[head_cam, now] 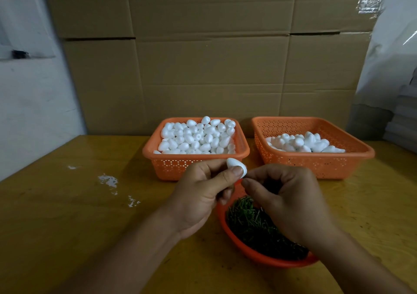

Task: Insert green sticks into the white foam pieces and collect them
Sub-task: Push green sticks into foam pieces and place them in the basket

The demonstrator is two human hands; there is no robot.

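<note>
My left hand (203,192) pinches a white egg-shaped foam piece (234,165) between thumb and fingers, just in front of the left basket. My right hand (286,201) is curled with its fingertips pressed together right at the lower end of that foam piece; whatever it pinches is hidden by the fingers. Under both hands an orange bowl (228,228) holds a heap of short green sticks (250,221). The left orange basket (158,145) is full of white foam pieces (198,137). The right orange basket (320,163) holds a smaller pile of foam pieces (302,143).
Everything stands on a yellow wooden table (79,203) with white paint flecks (108,180) at the left. Cardboard boxes (203,57) form a wall right behind the baskets. A grey plastic sheet (388,57) hangs at the far right.
</note>
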